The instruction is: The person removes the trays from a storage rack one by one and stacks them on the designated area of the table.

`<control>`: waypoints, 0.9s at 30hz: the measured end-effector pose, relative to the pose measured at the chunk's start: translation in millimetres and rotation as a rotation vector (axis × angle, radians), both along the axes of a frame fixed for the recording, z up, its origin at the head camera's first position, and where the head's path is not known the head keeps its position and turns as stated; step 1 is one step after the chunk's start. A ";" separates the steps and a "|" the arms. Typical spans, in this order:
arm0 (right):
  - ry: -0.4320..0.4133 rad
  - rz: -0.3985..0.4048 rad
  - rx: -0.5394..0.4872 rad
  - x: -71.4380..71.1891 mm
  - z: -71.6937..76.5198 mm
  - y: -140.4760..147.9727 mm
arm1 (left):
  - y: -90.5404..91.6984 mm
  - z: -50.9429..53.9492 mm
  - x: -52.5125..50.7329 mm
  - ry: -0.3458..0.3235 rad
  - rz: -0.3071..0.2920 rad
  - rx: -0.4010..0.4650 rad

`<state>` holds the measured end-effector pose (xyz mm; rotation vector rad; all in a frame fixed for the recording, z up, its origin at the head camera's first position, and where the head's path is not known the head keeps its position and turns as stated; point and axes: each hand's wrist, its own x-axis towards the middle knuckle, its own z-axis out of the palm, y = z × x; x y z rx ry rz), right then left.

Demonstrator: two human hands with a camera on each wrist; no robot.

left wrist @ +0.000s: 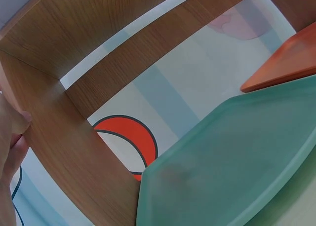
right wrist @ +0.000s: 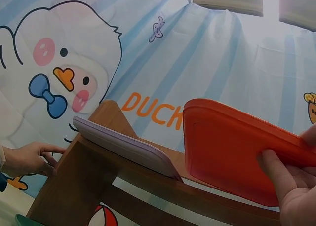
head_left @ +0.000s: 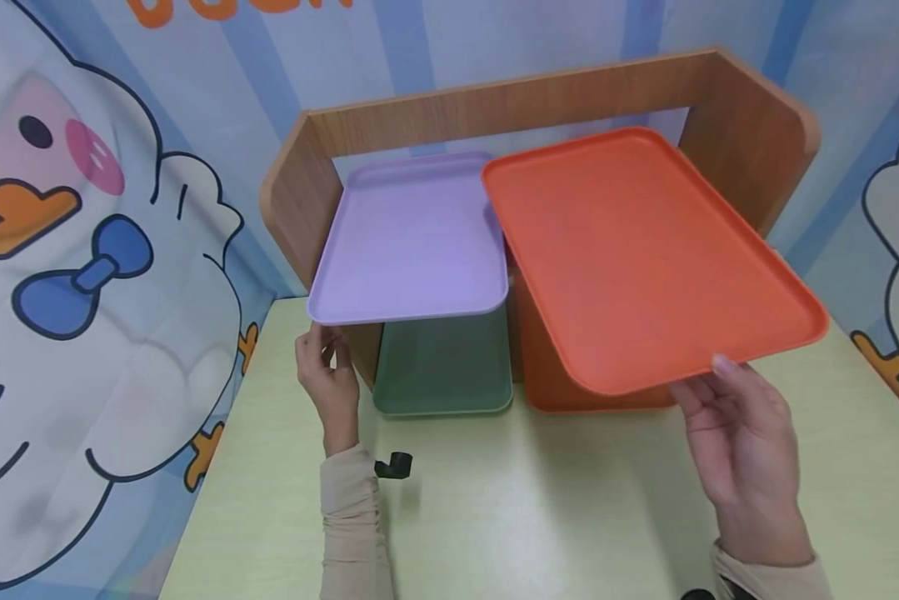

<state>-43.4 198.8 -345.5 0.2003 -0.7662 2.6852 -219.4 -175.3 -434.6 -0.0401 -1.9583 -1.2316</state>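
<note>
My right hand (head_left: 749, 458) pinches the near edge of an orange tray (head_left: 651, 258), thumb on top and fingers underneath. The tray is tilted, its far part over the right side of a wooden shelf (head_left: 509, 104). On the shelf's upper level, at left, lies a purple tray (head_left: 419, 242). My left hand (head_left: 329, 375) is at the shelf's front left corner, just below the purple tray. In the left wrist view, its fingertips (left wrist: 23, 121) grip the front edge of the wooden side panel (left wrist: 64, 137).
Under the shelf, a green tray (head_left: 445, 367) lies at left and more orange trays (head_left: 599, 396) at right, on a pale table (head_left: 539, 500). A cloth backdrop (head_left: 509, 33) with duck drawings hangs behind and at the sides.
</note>
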 end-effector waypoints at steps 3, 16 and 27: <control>-0.015 0.010 0.017 1.7 -0.2 2.7 | 0.3 0.1 -0.2 0.002 -0.001 -0.001; 0.026 0.063 0.041 9.2 -7.2 15.2 | 2.6 -0.1 1.4 -0.005 -0.011 -0.004; -0.024 0.053 0.120 12.9 -8.3 22.6 | 3.0 1.5 1.4 -0.004 -0.014 -0.013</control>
